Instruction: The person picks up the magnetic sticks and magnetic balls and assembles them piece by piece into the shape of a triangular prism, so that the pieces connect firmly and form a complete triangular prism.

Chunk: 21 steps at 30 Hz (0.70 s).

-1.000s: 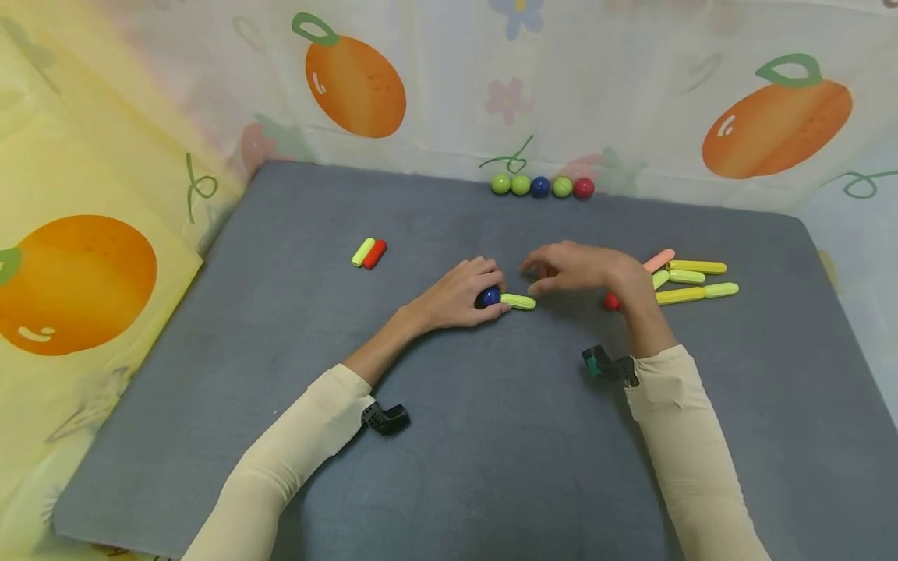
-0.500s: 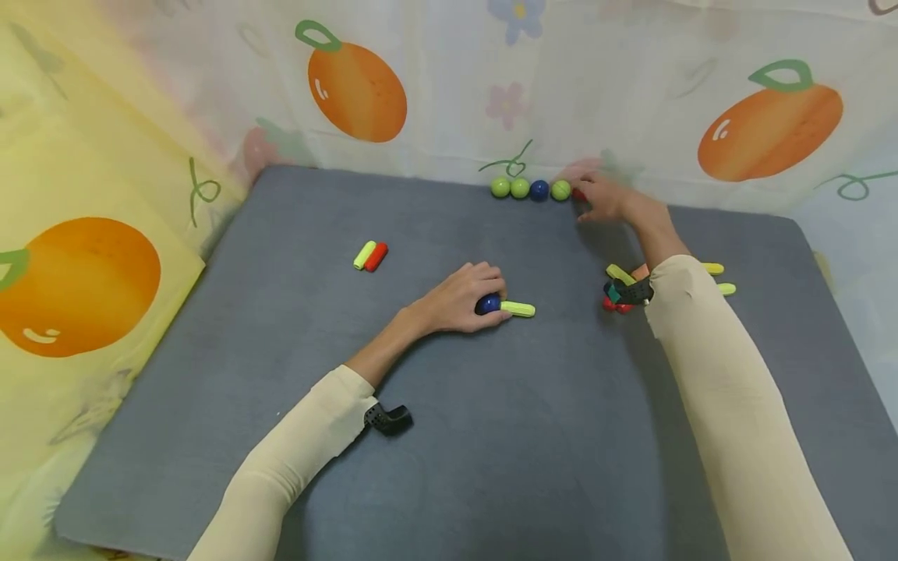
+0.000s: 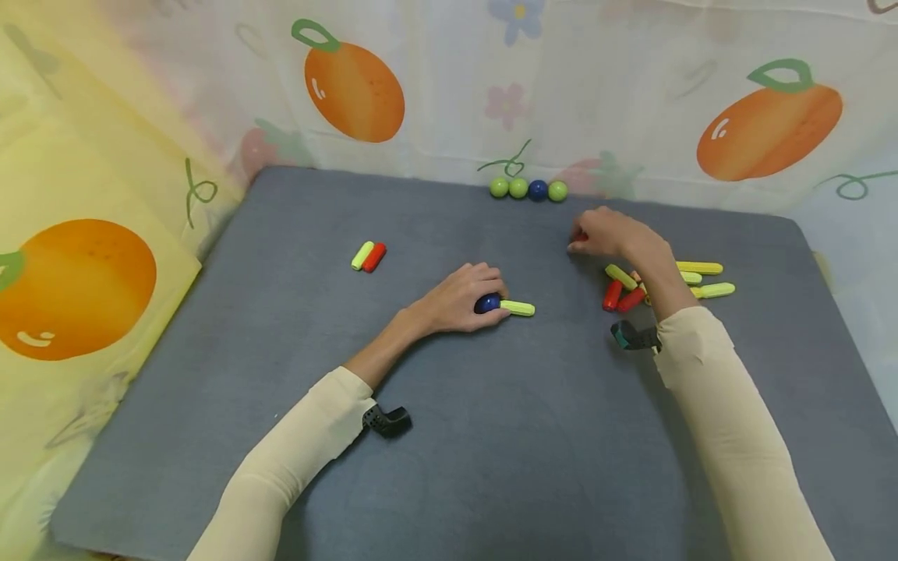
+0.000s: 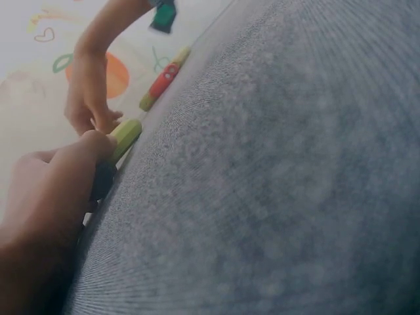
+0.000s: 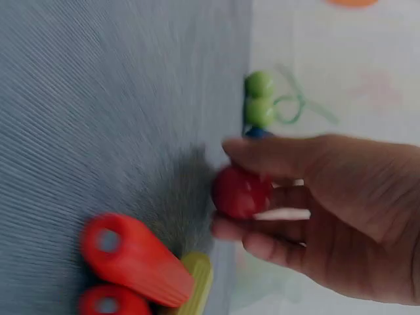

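My left hand holds a dark blue ball on the grey table, its fingers and thumb curled round it. From the ball a short yellow-green ribbed stick points right; in the left wrist view that stick pokes out past the thumb. My right hand grips a red ball between thumb and fingers, seen best in the right wrist view. It is over the table, in front of the row of balls. In the head view the fingers mostly hide the red ball.
Two light green balls, a blue ball and another green ball line the back edge by the curtain. Red sticks and yellow sticks lie under the right forearm. A yellow-green and a red stick lie back left.
My right hand went from beside the left hand to the row's right end, took the red ball there and has come back toward the front. The left hand stays put.
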{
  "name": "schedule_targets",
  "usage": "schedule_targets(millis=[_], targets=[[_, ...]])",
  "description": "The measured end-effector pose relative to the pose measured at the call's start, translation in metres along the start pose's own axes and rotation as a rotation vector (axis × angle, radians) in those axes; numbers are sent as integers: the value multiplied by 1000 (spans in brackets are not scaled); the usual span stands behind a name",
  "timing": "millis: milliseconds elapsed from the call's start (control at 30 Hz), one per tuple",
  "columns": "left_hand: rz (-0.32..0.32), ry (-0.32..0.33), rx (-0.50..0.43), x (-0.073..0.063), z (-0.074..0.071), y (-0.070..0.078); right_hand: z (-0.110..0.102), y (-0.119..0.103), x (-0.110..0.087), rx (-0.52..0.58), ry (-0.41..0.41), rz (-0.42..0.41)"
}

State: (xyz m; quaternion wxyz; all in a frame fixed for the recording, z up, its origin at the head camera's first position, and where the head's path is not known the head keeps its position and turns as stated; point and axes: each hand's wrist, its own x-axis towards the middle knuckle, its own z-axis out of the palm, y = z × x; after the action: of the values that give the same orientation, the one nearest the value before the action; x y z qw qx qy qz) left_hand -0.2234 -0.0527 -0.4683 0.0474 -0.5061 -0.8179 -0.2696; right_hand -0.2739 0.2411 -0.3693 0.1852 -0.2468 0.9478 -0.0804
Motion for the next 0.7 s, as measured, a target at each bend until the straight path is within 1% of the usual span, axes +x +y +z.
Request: schedule_targets(millis=[67, 167, 267, 333, 467, 700], targets=[[-1, 5, 8, 0, -1, 0, 7, -12, -10, 53, -15, -38], [-1, 5, 17, 0, -2, 1, 20, -28, -22, 103, -48, -137], [-7, 5, 23, -1, -3, 1, 31, -41, -29, 144, -57, -225], [-10, 7, 24, -1, -4, 1, 36, -49, -30, 161, -50, -253], [-11, 10, 19, 0, -3, 1, 44, -57, -30, 195, -34, -279], [-25, -2, 11, 0, -2, 2, 47, -60, -30, 209, -52, -279]])
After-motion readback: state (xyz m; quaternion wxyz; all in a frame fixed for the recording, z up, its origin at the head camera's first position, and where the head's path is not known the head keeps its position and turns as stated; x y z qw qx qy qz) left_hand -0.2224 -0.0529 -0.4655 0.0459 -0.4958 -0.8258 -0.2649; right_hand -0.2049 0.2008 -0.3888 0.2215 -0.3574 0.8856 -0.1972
